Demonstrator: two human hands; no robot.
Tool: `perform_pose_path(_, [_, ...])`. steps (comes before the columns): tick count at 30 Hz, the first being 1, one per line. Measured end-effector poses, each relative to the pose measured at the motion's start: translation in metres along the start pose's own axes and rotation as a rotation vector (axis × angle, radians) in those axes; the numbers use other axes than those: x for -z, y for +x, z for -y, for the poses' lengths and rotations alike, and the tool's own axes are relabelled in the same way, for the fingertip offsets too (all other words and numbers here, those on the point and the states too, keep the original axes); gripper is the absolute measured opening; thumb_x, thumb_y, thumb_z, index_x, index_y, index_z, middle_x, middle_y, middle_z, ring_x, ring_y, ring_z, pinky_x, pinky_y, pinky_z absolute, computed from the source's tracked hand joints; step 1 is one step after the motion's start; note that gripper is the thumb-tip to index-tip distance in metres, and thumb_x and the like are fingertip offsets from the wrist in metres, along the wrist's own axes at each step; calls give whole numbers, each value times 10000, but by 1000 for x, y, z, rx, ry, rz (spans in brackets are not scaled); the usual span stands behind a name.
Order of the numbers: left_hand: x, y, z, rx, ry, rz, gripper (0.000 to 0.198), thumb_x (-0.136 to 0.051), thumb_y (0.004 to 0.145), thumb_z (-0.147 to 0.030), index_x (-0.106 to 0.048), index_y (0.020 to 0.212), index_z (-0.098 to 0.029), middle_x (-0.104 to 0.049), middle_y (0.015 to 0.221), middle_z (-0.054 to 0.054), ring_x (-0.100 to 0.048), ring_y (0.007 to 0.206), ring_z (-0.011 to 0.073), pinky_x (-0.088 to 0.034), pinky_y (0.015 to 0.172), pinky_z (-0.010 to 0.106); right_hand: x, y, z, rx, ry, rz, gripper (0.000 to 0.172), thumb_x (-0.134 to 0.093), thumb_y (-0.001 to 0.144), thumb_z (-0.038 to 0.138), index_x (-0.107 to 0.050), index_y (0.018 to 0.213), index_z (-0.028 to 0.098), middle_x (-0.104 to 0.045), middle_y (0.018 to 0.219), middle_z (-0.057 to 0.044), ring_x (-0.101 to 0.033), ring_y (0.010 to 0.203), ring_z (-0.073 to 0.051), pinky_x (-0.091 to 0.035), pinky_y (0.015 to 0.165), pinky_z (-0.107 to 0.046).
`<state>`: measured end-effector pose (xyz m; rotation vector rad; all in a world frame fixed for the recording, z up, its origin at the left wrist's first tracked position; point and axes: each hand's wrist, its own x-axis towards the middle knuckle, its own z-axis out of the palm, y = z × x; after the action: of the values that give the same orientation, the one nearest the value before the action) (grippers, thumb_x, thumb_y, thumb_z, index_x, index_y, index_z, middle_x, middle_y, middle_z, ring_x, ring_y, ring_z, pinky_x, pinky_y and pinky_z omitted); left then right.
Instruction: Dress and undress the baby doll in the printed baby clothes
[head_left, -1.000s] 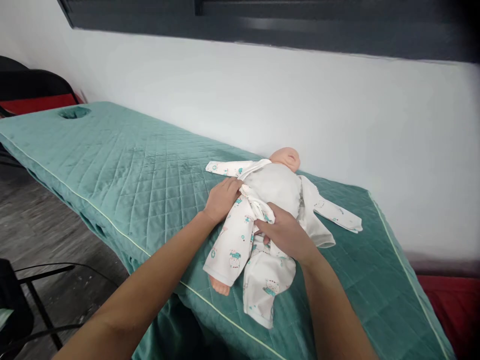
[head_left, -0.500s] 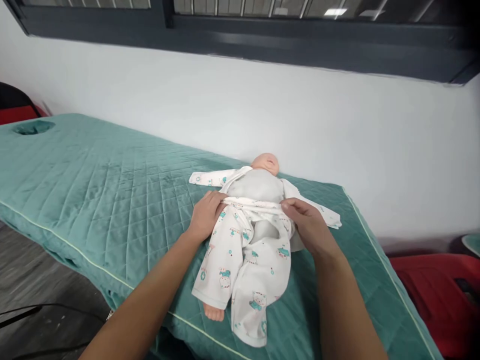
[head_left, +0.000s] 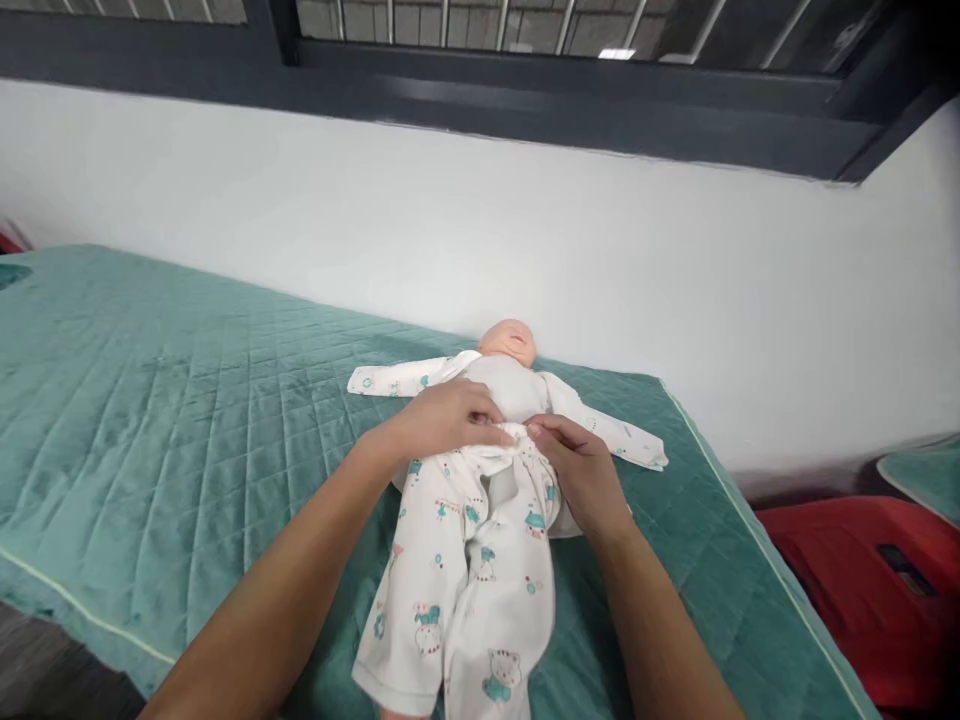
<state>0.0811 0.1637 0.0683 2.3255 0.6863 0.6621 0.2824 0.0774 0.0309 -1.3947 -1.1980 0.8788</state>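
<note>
A baby doll (head_left: 510, 340) lies on its back, head toward the wall, with its white printed sleeves spread to both sides. White baby pants (head_left: 487, 570) with small animal prints cover its legs. My left hand (head_left: 454, 415) is closed on the waistband over the doll's belly. Just to its right, my right hand (head_left: 577, 460) pinches the same waistband, the fingertips of both hands close together. Above the hands a plain pale torso (head_left: 510, 385) shows between the sides of the top. Between the pant legs is a gap with grey-white showing.
A green quilted cover (head_left: 187, 400) lies over the bed beneath the doll. Behind it rises a white wall (head_left: 337, 220) below a dark window frame (head_left: 487, 95). A red case-like object (head_left: 847, 590) stands beside the bed's right edge.
Both hands have moved inward along the waistband, from its two sides to near its middle. The camera view has shifted, and the doll's foot is now nearly out of view.
</note>
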Motion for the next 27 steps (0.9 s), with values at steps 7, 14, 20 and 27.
perform_pose_path(7, [-7,-3,25,167,-416,-245,279,-609,847,-452,-620,794,-178,-509,652,-38,-439,600,105,-328,562,237,0,2,5,-49,39,110,265,-753,767,431,-666,825,187,-496,650,38,-405,615,-100,-314,569,-247])
perform_pose_path(14, [-15,-3,47,334,-672,-424,329,-663,793,-486,-627,794,-160,-468,609,-46,-375,537,80,-277,504,217,19,5,5,-110,-22,384,266,-714,819,415,-605,771,177,-471,696,32,-385,637,-97,-284,571,-248])
perform_pose_path(20, [-7,-10,50,396,-525,-297,390,-714,735,-534,-609,749,-158,-490,638,-41,-393,569,84,-280,521,217,19,1,-8,15,-29,124,255,-680,846,416,-619,743,191,-476,663,40,-393,646,-104,-308,602,-254])
perform_pose_path(27, [4,-21,55,381,-462,-178,409,-704,742,-552,-566,734,-168,-438,638,-49,-370,587,89,-252,532,221,14,5,-8,213,-160,-102,138,-711,812,350,-736,794,216,-692,896,-23,-593,870,-187,-440,810,-315])
